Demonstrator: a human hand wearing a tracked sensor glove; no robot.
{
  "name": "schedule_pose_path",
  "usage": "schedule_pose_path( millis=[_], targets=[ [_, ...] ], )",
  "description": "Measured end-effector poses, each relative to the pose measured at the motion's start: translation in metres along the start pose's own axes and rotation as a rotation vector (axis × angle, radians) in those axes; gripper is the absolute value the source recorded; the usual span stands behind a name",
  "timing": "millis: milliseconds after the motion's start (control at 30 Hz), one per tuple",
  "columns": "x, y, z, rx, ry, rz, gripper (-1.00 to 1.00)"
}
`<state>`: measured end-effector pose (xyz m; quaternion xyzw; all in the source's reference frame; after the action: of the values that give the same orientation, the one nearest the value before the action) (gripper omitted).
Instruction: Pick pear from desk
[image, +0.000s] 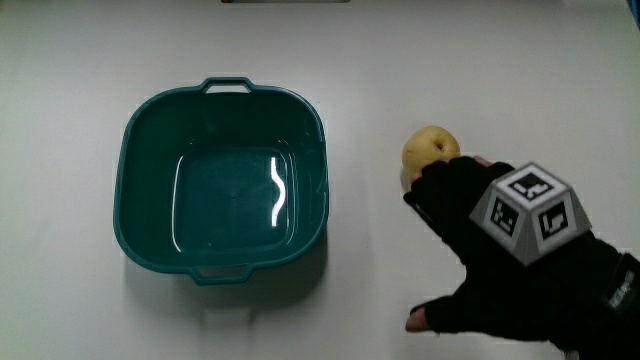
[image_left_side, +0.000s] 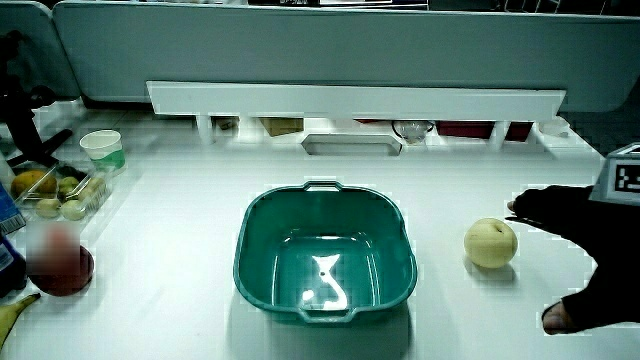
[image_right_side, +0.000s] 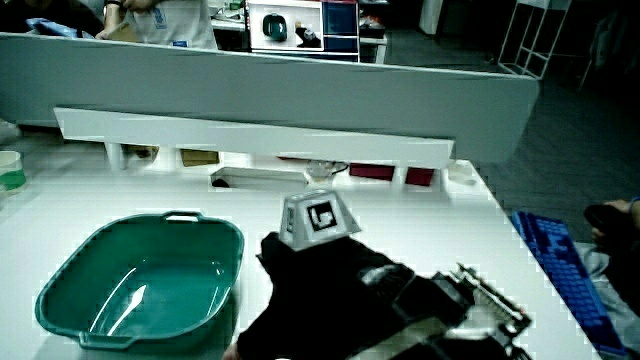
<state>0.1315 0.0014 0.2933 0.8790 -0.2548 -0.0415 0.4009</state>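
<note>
1. The pear lies on the white desk, beside the teal basin and apart from it, a little above the middle of the main view; in a side view it sits in the lower part of the frame, still resting on the desk.
2. The hand reaches in from the lower corner of the main view, forearm trailing off the frame's edge, palm down, with the patterned cube on its back facing up.
3. Its fingers are spread and hold nothing: the fingertips are at the pear's near side, touching or just short of it, while the thumb juts out well apart, nearer to the person.
4. In a side view the hand is just beside the pear with a gap of desk showing between them; in a side view the hand hides the pear entirely.
5. The basin stands hollow, a glare streak on its floor.
</note>
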Motion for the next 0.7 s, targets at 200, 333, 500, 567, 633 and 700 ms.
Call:
schedule_pose_path(
  millis=[200, 333, 500, 567, 633, 700],
  targets=[
    [0.024, 0.025, -0.003, -0.028, 0.051, -0.069, 0.0],
    [0.046, 0.049, -0.011, -0.004, 0.032, -0.166, 0.0],
    [0.06, 0.07, -0.008, -0.08, 0.128, -0.162, 0.0],
    [0.069, 0.083, -0.012, -0.11, 0.148, -0.19, 0.0],
    [0.073, 0.091, -0.013, -0.133, 0.174, -0.195, 0.0],
    [0.077, 0.1, -0.014, -0.149, 0.196, -0.191, 0.0]
  ],
)
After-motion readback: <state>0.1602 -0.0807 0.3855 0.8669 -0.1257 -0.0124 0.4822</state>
